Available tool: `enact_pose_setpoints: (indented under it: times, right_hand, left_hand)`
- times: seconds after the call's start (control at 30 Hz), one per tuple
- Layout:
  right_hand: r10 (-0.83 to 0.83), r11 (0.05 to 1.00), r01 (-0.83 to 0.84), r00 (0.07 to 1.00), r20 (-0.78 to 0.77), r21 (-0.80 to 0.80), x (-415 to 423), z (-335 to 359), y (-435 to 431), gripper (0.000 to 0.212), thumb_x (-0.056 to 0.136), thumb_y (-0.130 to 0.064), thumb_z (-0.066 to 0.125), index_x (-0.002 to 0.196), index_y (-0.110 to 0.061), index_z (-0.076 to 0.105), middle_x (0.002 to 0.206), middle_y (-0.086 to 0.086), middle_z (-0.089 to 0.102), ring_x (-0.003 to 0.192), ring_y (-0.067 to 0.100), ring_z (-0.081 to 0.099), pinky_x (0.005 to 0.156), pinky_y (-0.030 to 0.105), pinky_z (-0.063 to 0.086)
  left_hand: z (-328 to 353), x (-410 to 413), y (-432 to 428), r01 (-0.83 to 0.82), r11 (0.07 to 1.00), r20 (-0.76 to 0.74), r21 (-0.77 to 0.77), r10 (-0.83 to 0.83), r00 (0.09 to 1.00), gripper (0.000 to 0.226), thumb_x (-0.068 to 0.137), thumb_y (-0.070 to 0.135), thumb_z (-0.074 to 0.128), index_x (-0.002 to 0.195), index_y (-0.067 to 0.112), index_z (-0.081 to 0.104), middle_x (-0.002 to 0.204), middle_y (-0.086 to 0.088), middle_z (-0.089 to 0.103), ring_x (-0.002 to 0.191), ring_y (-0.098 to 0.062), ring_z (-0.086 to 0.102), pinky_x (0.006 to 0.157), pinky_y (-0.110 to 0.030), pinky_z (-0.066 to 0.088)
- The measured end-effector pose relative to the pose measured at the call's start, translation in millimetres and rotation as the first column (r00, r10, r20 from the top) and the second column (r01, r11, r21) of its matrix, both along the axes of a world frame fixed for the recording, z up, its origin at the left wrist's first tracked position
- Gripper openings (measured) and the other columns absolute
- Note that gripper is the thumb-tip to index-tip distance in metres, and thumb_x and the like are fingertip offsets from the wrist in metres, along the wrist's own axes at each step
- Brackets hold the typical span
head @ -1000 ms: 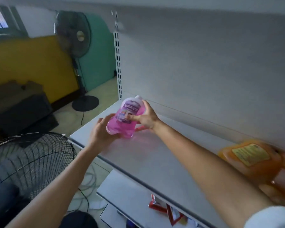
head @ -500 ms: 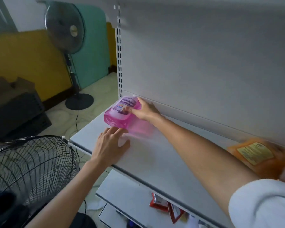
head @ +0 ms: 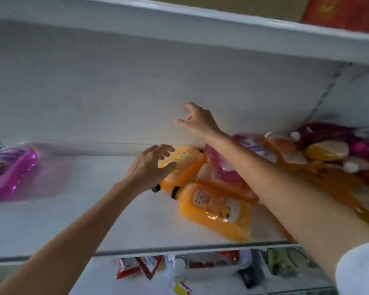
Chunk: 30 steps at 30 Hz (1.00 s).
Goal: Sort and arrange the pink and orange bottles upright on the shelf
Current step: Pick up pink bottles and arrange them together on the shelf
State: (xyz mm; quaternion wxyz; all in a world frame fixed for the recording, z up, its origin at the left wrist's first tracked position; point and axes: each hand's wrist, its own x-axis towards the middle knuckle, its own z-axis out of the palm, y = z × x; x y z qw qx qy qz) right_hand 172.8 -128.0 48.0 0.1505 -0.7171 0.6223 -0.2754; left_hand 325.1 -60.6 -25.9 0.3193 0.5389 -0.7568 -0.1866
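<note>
Much of the view is smeared by motion. At the far left a pink bottle [head: 9,171] sits on the shelf [head: 98,213], cut off by the edge of the picture and so blurred that I cannot tell whether it stands upright or leans. At the far right a heap [head: 320,150] of pink and orange bottles lies jumbled against the back panel [head: 115,92]. White caps show here and there, but single bottles are hard to tell apart, and the right forearm hides part of the heap. A white sleeve [head: 362,267] fills the lower right corner.

The left hand [head: 149,167] hovers with its fingers spread and loosely curled over the label end of an orange bottle [head: 183,165] that lies on its side with its dark cap toward the front. It grips nothing, and I cannot tell whether the fingertips touch the bottle. The right hand [head: 197,120] is raised in front of the back panel, fingers relaxed and slightly bent, holding nothing. A second orange bottle [head: 215,211] lies flat just in front of the first, near the shelf's front edge. Another pink bottle [head: 224,171] lies partly under the right forearm.

Between the pink bottle at the left and the left hand is a wide stretch of bare shelf, running from the back panel to the front edge. The upper shelf [head: 200,24] hangs well above both hands. Below the front edge, a lower shelf [head: 94,277] holds blurred packets [head: 141,269].
</note>
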Motion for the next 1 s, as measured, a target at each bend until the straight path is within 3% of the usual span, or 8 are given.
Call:
enact_pose_setpoints:
  times: [0.13,0.23,0.4,0.5,0.6,0.73,0.83,1.0]
  right_hand:
    - [-0.123,0.989,0.140,0.964,-0.237,0.056,-97.9,-9.4,17.3,0.057,0.086,-0.046,0.057,0.131,-0.013,0.046,0.131,0.014,0.053,0.120,0.032,0.048,0.094,0.038,0.044]
    - [-0.086,0.990,0.128,0.884,-0.460,0.062,-136.1,-30.6,25.7,0.063,0.088,-0.062,0.042,0.130,-0.016,0.049,0.133,0.014,0.052,0.126,0.035,0.040,0.101,0.043,0.038]
    - [-0.067,0.996,0.085,0.901,-0.430,0.022,-141.0,-53.9,27.1,0.067,0.094,-0.059,0.026,0.120,-0.009,0.062,0.135,0.012,0.052,0.130,0.028,0.036,0.111,0.041,0.025]
    - [-0.026,0.993,0.052,0.973,-0.228,0.106,-129.8,-45.7,38.0,0.067,0.090,-0.065,0.032,0.132,-0.017,0.053,0.138,0.012,0.049,0.129,0.028,0.042,0.107,0.039,0.035]
    - [-0.049,0.986,0.019,0.983,0.180,0.166,-115.1,-36.3,47.5,0.075,0.085,-0.066,0.045,0.146,-0.028,0.026,0.148,0.008,0.038,0.129,0.031,0.043,0.102,0.040,0.041]
    - [-0.097,0.976,-0.064,0.727,0.680,0.208,-105.5,-24.8,46.1,0.084,0.080,-0.046,0.068,0.146,-0.022,0.022,0.139,0.014,0.045,0.101,0.025,0.062,0.073,0.033,0.057]
    - [-0.014,0.964,-0.190,0.661,0.750,0.185,-88.7,-16.9,40.5,0.090,0.077,-0.026,0.075,0.146,-0.033,0.018,0.138,0.017,0.046,0.102,0.030,0.063,0.075,0.041,0.058]
    - [0.156,0.904,-0.418,0.523,0.838,0.093,-27.8,-17.0,36.4,0.081,0.076,-0.004,0.068,0.139,-0.037,0.029,0.123,0.020,0.053,0.100,0.035,0.062,0.080,0.042,0.054]
  left_hand:
    - [11.4,-80.9,-9.2,0.029,0.994,-0.066,0.108,-0.021,0.998,0.040,0.084,0.048,0.054,0.115,0.023,0.059,0.101,0.005,0.063,0.096,-0.016,0.059,0.071,-0.028,0.046]
    - [6.3,-122.2,-10.8,0.047,0.978,0.050,0.204,-0.058,0.997,0.074,0.073,0.073,0.040,0.120,0.018,0.053,0.109,-0.010,0.065,0.099,-0.031,0.059,0.083,-0.040,0.049]
    - [-6.2,-149.6,-5.6,-0.111,0.966,0.179,0.235,0.069,0.981,0.120,0.051,0.093,0.034,0.144,0.020,0.018,0.126,-0.012,0.055,0.116,-0.036,0.049,0.097,-0.045,0.042]
    - [-4.7,-147.2,1.7,-0.082,0.969,-0.110,0.231,0.110,0.988,0.114,0.047,0.084,0.059,0.142,0.027,0.029,0.120,0.002,0.058,0.105,-0.022,0.056,0.087,-0.039,0.052]
    - [0.9,-149.2,11.3,-0.072,0.996,-0.344,0.052,0.086,0.935,0.097,0.057,0.038,0.085,0.138,0.025,0.034,0.121,0.002,0.056,0.101,-0.014,0.055,0.078,-0.023,0.051]
    - [9.0,-127.0,7.1,0.030,0.994,-0.359,-0.105,-0.066,0.931,0.114,0.056,0.017,0.087,0.144,0.028,0.016,0.140,0.000,0.042,0.120,-0.021,0.048,0.086,-0.028,0.050]
    - [6.5,-98.2,2.7,0.043,0.978,-0.260,-0.202,-0.096,0.961,0.125,0.051,0.029,0.090,0.146,0.022,0.008,0.147,-0.002,0.032,0.131,-0.026,0.035,0.096,-0.042,0.043]
    - [-1.4,-50.0,18.3,-0.016,0.995,-0.448,-0.103,-0.032,0.894,0.116,0.049,0.038,0.083,0.141,0.032,0.014,0.122,0.002,0.049,0.105,-0.017,0.057,0.074,-0.022,0.052]
